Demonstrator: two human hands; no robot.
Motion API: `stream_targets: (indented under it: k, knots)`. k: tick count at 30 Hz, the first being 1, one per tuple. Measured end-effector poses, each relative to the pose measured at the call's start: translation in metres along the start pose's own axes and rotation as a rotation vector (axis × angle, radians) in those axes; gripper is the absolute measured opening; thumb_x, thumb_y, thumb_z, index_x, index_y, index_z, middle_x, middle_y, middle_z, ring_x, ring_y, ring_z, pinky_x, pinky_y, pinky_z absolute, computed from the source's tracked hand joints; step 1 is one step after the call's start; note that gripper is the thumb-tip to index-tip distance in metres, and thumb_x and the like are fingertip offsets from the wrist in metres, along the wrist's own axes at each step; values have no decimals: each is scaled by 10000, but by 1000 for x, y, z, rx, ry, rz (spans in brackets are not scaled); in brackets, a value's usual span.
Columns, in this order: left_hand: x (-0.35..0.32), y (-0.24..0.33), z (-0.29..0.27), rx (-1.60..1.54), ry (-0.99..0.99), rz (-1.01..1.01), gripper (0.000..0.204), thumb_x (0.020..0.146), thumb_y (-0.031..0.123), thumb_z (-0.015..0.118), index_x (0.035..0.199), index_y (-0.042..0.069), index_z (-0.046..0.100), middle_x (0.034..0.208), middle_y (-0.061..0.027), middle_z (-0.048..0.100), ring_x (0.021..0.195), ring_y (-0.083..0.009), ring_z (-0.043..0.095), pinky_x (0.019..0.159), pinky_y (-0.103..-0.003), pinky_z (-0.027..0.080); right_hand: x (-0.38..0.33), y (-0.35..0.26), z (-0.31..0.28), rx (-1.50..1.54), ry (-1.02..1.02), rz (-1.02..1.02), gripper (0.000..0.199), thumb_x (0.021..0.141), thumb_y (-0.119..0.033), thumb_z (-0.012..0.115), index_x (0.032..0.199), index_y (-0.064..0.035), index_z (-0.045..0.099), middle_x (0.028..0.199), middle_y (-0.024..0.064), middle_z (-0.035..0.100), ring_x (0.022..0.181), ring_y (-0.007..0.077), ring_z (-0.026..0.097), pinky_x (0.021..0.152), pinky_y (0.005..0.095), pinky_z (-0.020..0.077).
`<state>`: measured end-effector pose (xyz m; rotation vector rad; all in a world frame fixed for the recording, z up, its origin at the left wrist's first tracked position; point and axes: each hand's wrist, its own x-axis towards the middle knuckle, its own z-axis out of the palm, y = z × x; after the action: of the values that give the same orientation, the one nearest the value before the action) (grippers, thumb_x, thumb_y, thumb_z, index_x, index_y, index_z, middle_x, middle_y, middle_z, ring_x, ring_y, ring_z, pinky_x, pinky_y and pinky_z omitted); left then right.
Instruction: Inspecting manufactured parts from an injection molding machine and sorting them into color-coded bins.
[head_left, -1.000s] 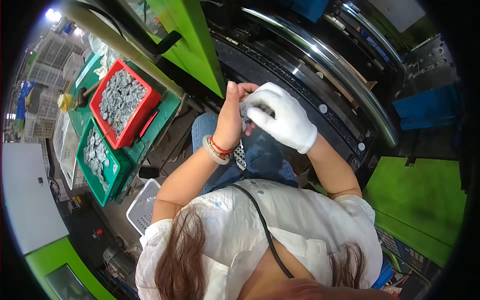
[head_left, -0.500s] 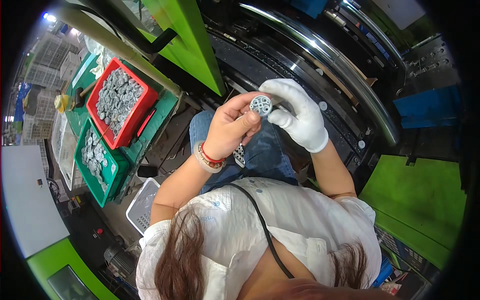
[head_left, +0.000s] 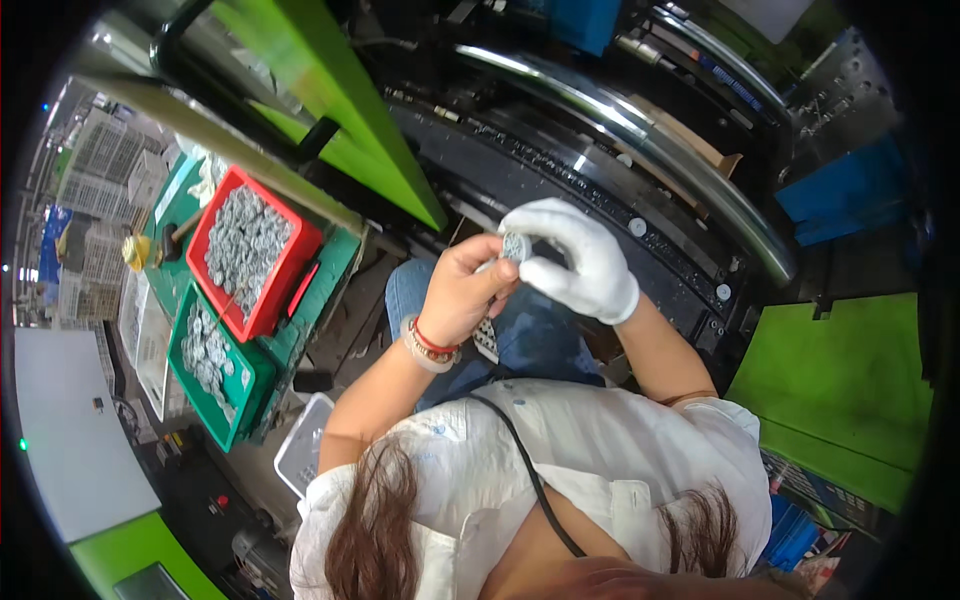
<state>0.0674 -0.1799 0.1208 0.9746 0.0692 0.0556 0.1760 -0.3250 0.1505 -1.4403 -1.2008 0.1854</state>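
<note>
I am pinching a round grey part (head_left: pixel 515 247) between the thumb and fingers of the bare left hand (head_left: pixel 458 292), the piece sitting tilted above the lap of blue jeans (head_left: pixel 408 290). The white-gloved right hand (head_left: pixel 588 265) is curving around the part's right side, its thumb and fingers standing apart in a C; from my distant post I am not managing to tell whether its tips are pressing on the piece. Bracelets (head_left: pixel 432 349) are circling the left wrist, and a black cord (head_left: pixel 517 445) is running over a white shirt (head_left: pixel 585 440). To the left, well apart from the hands, a red tray (head_left: pixel 307 247) is holding a heap of grey pieces (head_left: pixel 245 235), while a green tray (head_left: pixel 252 400) just beside it is holding a smaller batch. A wooden-handled tool (head_left: pixel 187 229) is lying by the red tray on a green worktop (head_left: pixel 342 258). Ahead, a bright green panel (head_left: pixel 365 120) is slanting downward, and a shiny metal bar (head_left: pixel 605 112) is crossing dark machinery, where a pale disc (head_left: pixel 637 228) is lying near the glove.
</note>
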Motion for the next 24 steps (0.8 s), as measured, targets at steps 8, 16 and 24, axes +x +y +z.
stream_targets:
  k: [8, 16, 24]
  knots:
    - [0, -14, -50, 440, 184, -179, 275, 969, 293, 513, 1054, 45, 597, 679, 17, 500, 525, -57, 421, 410, -184, 326, 68, 25, -131, 84, 505, 0, 364, 909, -109, 582, 1237, 27, 502, 1107, 121, 594, 811, 156, 619, 754, 277, 540]
    - [-21, -48, -161, -64, 730, -395, 184, 926, 301, 547, 912, 118, 565, 634, 17, 510, 460, -96, 456, 343, -201, 294, 168, 138, -284, 158, 711, 33, 490, 904, -147, 601, 1321, 46, 428, 1153, 104, 561, 999, 166, 577, 832, 305, 542]
    - [-22, -58, -171, -17, 668, -339, 166, 919, 274, 528, 907, 109, 548, 613, -13, 512, 440, -130, 455, 334, -235, 301, 194, 162, -296, -61, 715, 94, 423, 881, -172, 617, 1272, -29, 538, 1188, 127, 607, 1051, 183, 592, 917, 285, 472]
